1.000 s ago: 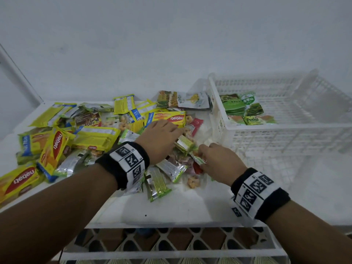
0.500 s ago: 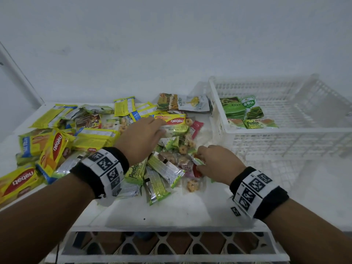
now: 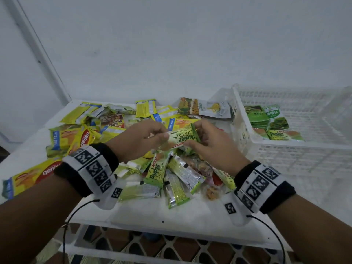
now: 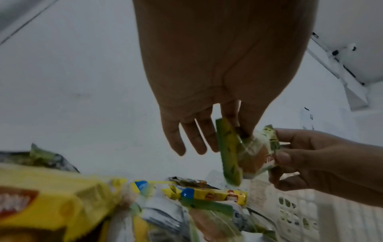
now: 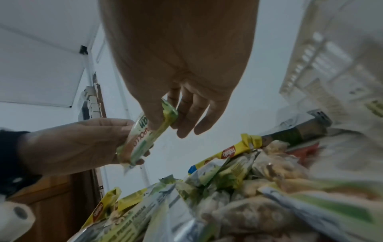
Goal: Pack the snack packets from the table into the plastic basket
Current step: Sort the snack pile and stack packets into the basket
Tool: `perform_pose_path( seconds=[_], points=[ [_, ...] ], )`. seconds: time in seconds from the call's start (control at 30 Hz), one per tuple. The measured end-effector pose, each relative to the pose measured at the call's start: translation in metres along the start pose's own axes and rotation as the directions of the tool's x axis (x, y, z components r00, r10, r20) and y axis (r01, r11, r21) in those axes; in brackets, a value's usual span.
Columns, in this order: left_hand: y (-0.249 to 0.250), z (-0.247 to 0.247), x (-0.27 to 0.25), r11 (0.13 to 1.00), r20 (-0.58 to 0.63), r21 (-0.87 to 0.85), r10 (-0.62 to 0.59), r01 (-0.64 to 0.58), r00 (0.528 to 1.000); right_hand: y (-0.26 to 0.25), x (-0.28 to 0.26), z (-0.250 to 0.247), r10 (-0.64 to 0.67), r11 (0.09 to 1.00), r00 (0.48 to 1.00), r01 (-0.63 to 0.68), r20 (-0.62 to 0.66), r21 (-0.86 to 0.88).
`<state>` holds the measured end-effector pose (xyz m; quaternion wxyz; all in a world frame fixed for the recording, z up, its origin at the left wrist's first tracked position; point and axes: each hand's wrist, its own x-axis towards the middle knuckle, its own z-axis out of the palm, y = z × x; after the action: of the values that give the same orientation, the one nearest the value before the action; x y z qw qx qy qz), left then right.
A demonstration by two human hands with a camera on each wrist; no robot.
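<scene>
Both hands held one green pandan cake packet (image 3: 180, 139) in the air above the heap of snack packets (image 3: 175, 176) on the white surface (image 3: 152, 212). The left hand (image 3: 141, 138) pinched the packet's left end between thumb and fingertips, and the right hand (image 3: 213, 145) pinched its right end near the crimped seal; the wrist views showed the same, with the other fingers of each hand hanging loose and straight. The packet lay roughly level between the hands, print upward, well short of the plastic basket (image 3: 297, 147), which stood to the right on the surface and already held a few green packets (image 3: 270, 122) toward its near left part. Yellow wafer packs (image 3: 83, 140) lay spread on the left of the pile. The packet looked light and soft, a thin glossy film over a small cake, so it would likely crush under a hard squeeze and could slip through a loose pinch. The flat crimped ends seemed the safest places to take it, since a grip there would spare the cake inside. One hand would probably be enough to carry it across; the open lattice walls of the basket might catch a corner if it were dropped carelessly over the rim.
</scene>
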<state>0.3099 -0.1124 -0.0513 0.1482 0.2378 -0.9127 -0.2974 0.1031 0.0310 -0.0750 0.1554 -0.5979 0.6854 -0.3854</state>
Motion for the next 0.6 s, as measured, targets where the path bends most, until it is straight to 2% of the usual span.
perform_pose_path(
  seconds=[0.1, 0.27, 0.37, 0.43, 0.5, 0.53, 0.6],
  points=[
    [-0.003, -0.012, -0.003, 0.994, -0.025, 0.09, 0.059, -0.057, 0.998, -0.004, 0.009, 0.006, -0.055, 0.997, 0.998, 0.057, -0.042, 0.052],
    [0.021, -0.028, 0.005, 0.995, -0.067, 0.036, 0.09, -0.088, 0.994, -0.021, 0.026, 0.01, -0.112, 0.984, 0.99, 0.123, -0.09, 0.13],
    [0.024, -0.034, 0.008, 0.982, -0.151, -0.184, 0.007, -0.035, 0.988, -0.026, 0.028, 0.009, -0.042, 0.969, 0.992, 0.071, -0.123, 0.237],
    [0.027, -0.035, 0.007, 0.923, -0.189, -0.385, -0.091, 0.011, 0.978, -0.024, 0.028, 0.01, 0.002, 0.958, 0.997, 0.019, -0.074, 0.286],
    [0.03, -0.035, 0.008, 0.834, -0.17, -0.55, -0.177, 0.056, 0.97, -0.022, 0.028, 0.014, -0.032, 0.964, 0.999, 0.04, -0.036, 0.263],
    [0.031, -0.035, 0.007, 0.808, -0.144, -0.585, -0.184, 0.066, 0.972, -0.02, 0.029, 0.015, -0.058, 0.967, 0.998, 0.065, -0.034, 0.245],
    [0.029, -0.035, 0.006, 0.852, -0.128, -0.521, -0.141, 0.055, 0.982, -0.017, 0.03, 0.015, -0.085, 0.971, 0.995, 0.096, -0.059, 0.219]
  ],
)
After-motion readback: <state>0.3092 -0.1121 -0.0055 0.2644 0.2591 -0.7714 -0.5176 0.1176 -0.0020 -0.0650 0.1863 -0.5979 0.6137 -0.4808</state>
